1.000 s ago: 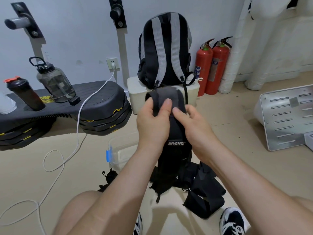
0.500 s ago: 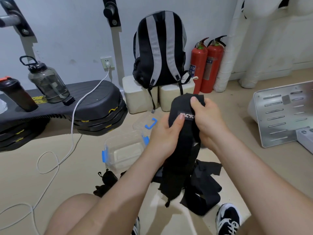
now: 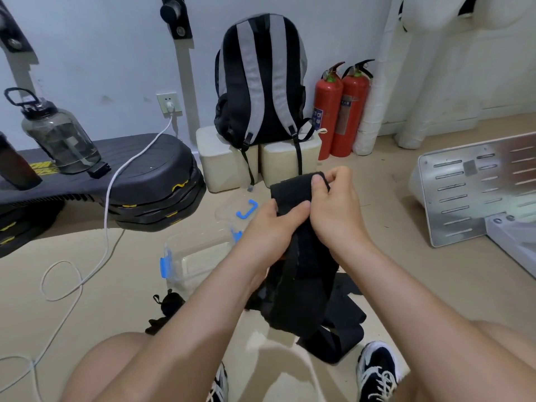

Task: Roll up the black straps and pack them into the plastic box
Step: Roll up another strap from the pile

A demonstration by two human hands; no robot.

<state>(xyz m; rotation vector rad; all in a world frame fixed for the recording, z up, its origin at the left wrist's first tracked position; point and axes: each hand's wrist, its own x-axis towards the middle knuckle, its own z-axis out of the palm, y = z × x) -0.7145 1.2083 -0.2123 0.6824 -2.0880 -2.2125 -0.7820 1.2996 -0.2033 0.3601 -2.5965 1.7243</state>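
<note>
Pinching top edge of black strap (image 3: 293,195): right hand (image 3: 333,210) above; left hand (image 3: 269,230) gripped it lower, both raised.

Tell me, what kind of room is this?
Probably a gym or workout room: a stack of black exercise steps, a big water bottle standing on it, and two red fire extinguishers.

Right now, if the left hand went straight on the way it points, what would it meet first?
The left hand grips the black strap, so that comes first; pushing on, it would likely meet the right hand.
</note>
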